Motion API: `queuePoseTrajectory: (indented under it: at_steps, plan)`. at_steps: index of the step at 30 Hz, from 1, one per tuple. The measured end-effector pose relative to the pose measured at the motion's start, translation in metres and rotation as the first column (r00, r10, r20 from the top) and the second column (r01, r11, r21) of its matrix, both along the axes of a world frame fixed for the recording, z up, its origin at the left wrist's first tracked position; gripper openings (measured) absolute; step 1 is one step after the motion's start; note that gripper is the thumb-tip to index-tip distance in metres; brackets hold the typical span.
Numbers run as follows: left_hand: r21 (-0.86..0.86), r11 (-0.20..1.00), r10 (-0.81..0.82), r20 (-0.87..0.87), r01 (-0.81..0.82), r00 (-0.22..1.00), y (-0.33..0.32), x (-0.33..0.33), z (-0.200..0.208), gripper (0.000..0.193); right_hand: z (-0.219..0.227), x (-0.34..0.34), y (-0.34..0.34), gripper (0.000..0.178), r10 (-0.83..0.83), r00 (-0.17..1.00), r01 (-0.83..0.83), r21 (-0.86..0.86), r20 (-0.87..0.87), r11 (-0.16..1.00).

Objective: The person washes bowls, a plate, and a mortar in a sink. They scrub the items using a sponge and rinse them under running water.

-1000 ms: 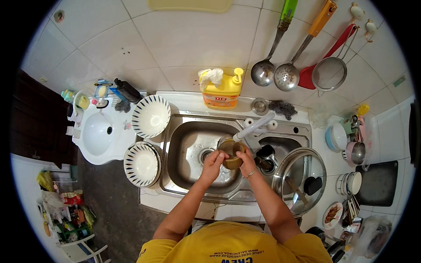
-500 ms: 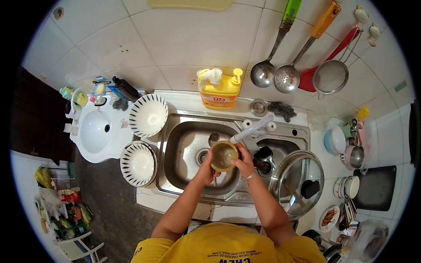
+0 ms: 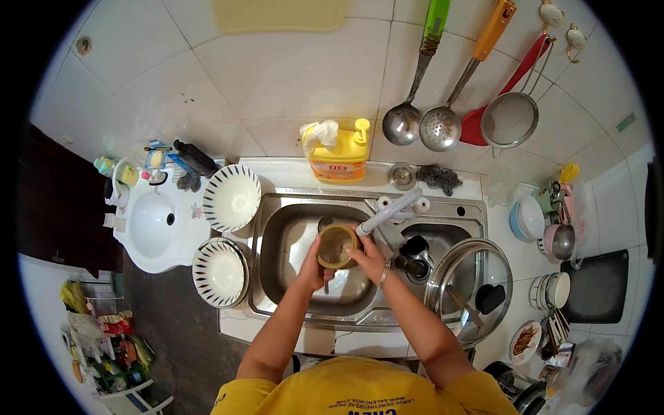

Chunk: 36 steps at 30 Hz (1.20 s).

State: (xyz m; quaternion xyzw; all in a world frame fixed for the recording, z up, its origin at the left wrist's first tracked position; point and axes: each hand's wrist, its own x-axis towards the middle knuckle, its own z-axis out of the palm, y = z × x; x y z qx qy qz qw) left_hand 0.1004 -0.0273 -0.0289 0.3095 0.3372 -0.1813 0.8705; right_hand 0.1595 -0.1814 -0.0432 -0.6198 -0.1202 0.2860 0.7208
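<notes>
A small brownish-yellow bowl [image 3: 337, 247] is held over the large basin of the steel sink [image 3: 277, 232], under the end of the white tap spout [image 3: 389, 211]. My left hand [image 3: 312, 269] grips its left side. My right hand [image 3: 371, 262] grips the right rim, with the thumb at the bowl's edge. The inside looks wet or holds a little liquid; I cannot tell which. Part of a metal spoon or ladle [image 3: 324, 222] shows behind the bowl, and the bowl hides its middle.
Left of the sink are patterned white bowls [image 3: 232, 198] and a stack of similar bowls [image 3: 220, 272]. A glass lid [image 3: 477, 292] leans over the small basin. Behind stand a yellow detergent bottle [image 3: 337, 159] and a steel scourer [image 3: 440, 179]. Ladles [image 3: 401, 124] hang above.
The whole view has shifted slightly. Both hands and the bowl sit a little further left, still under the tap and held in much the same grip.
</notes>
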Motion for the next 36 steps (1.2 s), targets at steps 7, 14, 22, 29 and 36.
queuePoseTrajectory:
  at_steps: [7,14,22,29,36]
  plan:
    - [0.212,0.963,-0.182,0.059,0.166,0.982,-0.046,0.000,-0.001,0.042,-0.006,0.008,-0.033,0.043,-0.174,0.917,0.221,0.095,-0.358,0.971]
    - [0.101,0.995,0.006,0.097,-0.016,0.995,-0.025,0.006,-0.018,0.030,-0.030,0.055,-0.040,0.028,-0.616,0.785,0.597,-0.180,-0.069,0.782]
    - [0.067,0.996,0.061,0.082,-0.066,0.995,-0.034,0.009,-0.013,0.025,-0.063,0.121,-0.111,0.045,-0.224,0.688,0.637,-0.427,0.690,0.642]
    - [0.028,0.997,0.072,0.054,-0.073,0.996,-0.033,0.005,-0.020,0.025,-0.057,0.121,-0.104,0.042,-0.272,0.760,0.598,-0.469,0.591,0.650]
    - [0.115,0.991,0.060,0.059,-0.066,0.996,-0.034,0.004,-0.008,0.031,-0.066,0.122,-0.101,0.043,-0.291,0.671,0.667,-0.383,0.682,0.639]
